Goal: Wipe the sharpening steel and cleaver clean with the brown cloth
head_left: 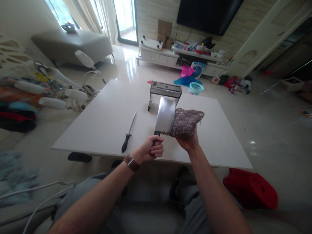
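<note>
Left hand [153,148]: fist closed around cleaver [165,116] handle, blade raised above tabletop [104,120].
Right hand [188,140]: gripping grey cloth [187,121], pressed against blade's right face.
Sharpening steel [128,133]: flat on tabletop, left of cleaver.
Knife rack [165,90]: directly behind blade.

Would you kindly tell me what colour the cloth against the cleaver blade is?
The cloth is a mottled greyish brown, seen in the head view.

home living room: wall-mounted TV [209,14] over a low white media cabinet [168,58], grey sofa [73,44] by curtained windows [97,13], toys and plastic baskets [195,87] on glossy tile floor [268,123]
</note>
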Demonstrator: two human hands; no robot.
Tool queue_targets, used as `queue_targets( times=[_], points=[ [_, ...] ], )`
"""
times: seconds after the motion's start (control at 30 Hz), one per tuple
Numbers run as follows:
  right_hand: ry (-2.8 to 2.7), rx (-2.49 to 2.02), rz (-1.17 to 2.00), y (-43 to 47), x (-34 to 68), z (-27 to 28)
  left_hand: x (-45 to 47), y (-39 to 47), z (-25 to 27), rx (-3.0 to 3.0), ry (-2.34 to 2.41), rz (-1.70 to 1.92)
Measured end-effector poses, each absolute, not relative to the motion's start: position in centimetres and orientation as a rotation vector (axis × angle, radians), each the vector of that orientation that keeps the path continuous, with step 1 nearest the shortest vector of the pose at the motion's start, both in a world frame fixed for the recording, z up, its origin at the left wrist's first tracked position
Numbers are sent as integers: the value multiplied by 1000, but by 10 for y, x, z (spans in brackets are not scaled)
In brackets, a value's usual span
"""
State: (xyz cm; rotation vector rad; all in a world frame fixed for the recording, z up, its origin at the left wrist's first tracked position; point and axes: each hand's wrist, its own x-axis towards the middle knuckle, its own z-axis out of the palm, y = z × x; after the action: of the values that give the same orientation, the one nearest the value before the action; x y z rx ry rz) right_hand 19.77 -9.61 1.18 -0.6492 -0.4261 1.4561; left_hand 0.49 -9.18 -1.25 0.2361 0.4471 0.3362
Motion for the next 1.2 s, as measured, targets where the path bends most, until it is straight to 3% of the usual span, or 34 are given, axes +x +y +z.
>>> queue_targets(
  times=[0.5, 0.93, 1.2],
  points=[
    [-274, -736, 1490, -95, 216, -12, 2, -88, -12, 277, 456, 312],
    [-297, -872, 1639, -93, 202, -48, -1, -94, -18, 566, 566, 151],
    [-272, -878, 1677, -90, 197, -56, 0, -92, -17, 866, 774, 245]
  ],
)
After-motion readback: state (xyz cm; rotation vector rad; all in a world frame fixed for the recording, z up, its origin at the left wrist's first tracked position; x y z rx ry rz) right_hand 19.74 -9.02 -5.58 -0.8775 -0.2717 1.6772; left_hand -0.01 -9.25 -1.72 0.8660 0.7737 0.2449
